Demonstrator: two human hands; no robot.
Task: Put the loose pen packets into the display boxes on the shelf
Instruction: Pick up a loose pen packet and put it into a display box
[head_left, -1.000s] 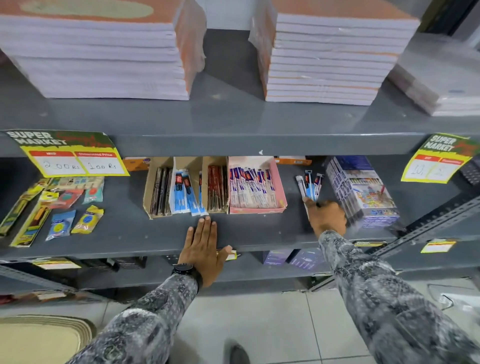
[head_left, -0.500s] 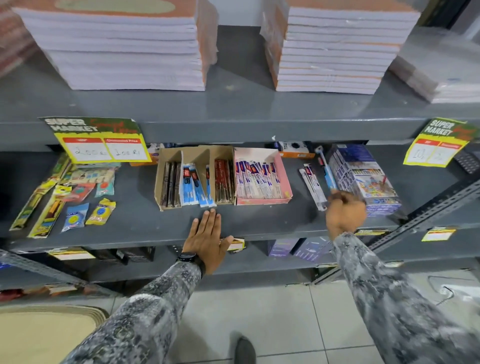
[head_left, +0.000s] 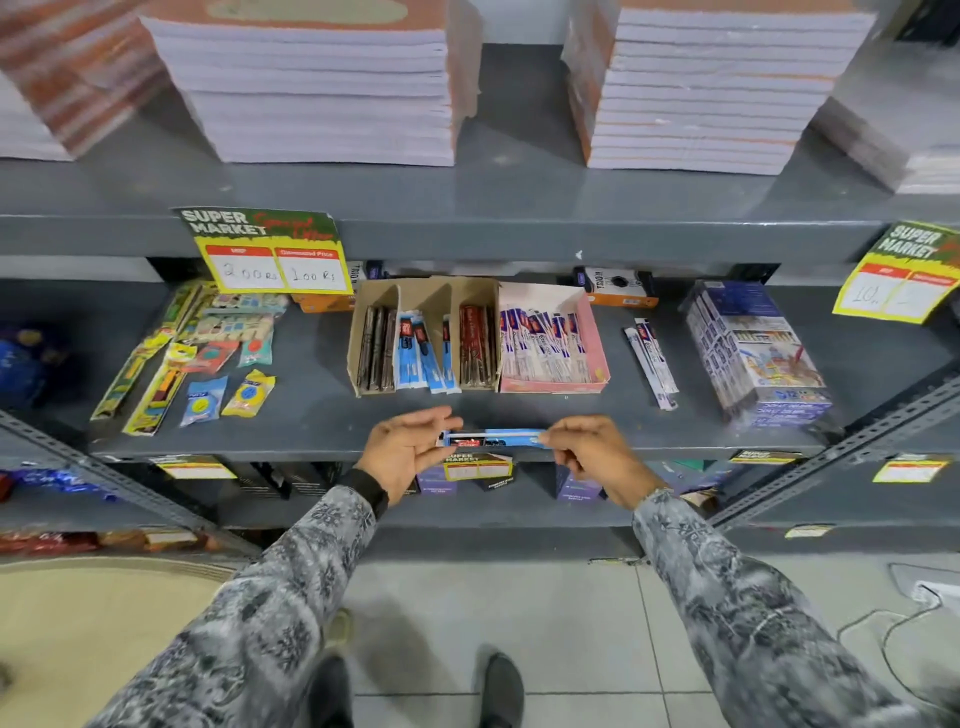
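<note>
Beyond the hands sits the brown box (head_left: 423, 338), its middle slot holding blue packets. Left hand (head_left: 405, 454) and right hand (head_left: 592, 457) pinch a blue packet (head_left: 493, 439) between them; likely next, turn it endwise into that slot.

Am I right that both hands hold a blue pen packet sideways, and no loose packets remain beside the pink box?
Not quite. In the head view, loose packets remain on the shelf right of the pink box. The rest holds: left hand and right hand hold the blue pen packet sideways.
</note>
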